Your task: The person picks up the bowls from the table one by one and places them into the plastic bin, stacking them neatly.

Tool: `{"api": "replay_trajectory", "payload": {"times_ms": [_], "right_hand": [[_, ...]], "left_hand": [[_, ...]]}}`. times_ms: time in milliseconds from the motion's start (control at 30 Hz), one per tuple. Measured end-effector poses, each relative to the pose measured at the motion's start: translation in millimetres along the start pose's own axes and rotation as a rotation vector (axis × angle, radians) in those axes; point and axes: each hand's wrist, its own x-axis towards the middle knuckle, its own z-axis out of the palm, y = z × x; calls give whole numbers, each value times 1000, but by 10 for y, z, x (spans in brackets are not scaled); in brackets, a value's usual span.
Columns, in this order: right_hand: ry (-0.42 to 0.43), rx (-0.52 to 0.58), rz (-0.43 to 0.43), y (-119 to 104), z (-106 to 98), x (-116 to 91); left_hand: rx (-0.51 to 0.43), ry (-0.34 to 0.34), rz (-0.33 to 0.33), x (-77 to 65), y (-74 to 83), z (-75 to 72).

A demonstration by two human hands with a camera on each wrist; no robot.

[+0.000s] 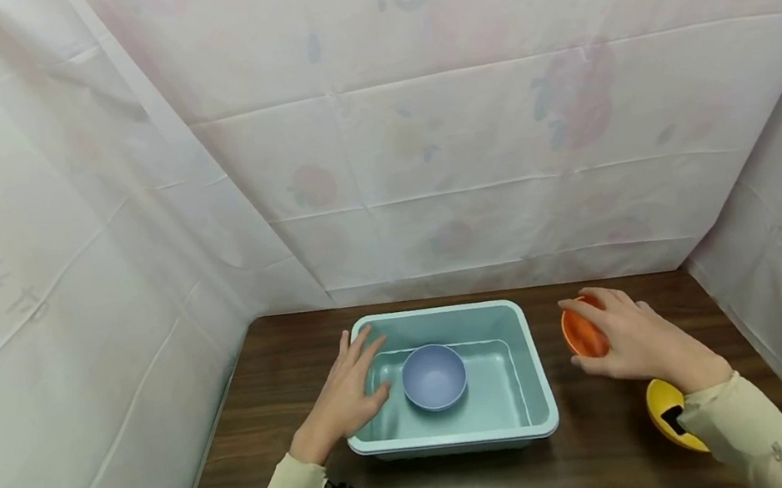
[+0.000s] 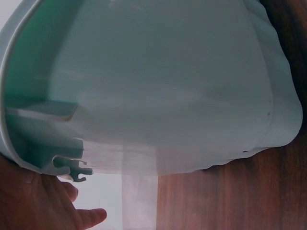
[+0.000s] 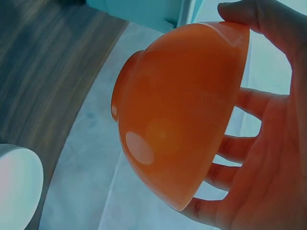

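A light blue-green plastic basin (image 1: 522,359) stands on the brown table with a purple bowl (image 1: 434,377) inside it. My left hand (image 1: 345,390) is at the basin's left side, fingers spread and loosely bent. In the left wrist view its fingers (image 2: 91,216) show beside the basin's rim, gripping nothing. To the right of the basin my right hand (image 1: 628,335) holds an orange bowl (image 1: 583,331) by its rim. The right wrist view shows that orange bowl (image 3: 177,110) tilted on its side, thumb on one edge and fingers on the other.
A yellow bowl (image 1: 665,405) is on the table under my right wrist, partly covered by the sleeve. A pale rounded object (image 3: 17,187) shows at the lower left of the right wrist view. White printed cloth (image 1: 422,146) hangs around the table's back and sides.
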Motion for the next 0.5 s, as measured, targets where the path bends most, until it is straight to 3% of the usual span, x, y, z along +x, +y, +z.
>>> {"api": "replay_trajectory", "payload": {"times_ms": [500], "right_hand": [[25,9,-51,-161,-96,209]], "left_hand": [[1,24,18,2,3,5]]}}
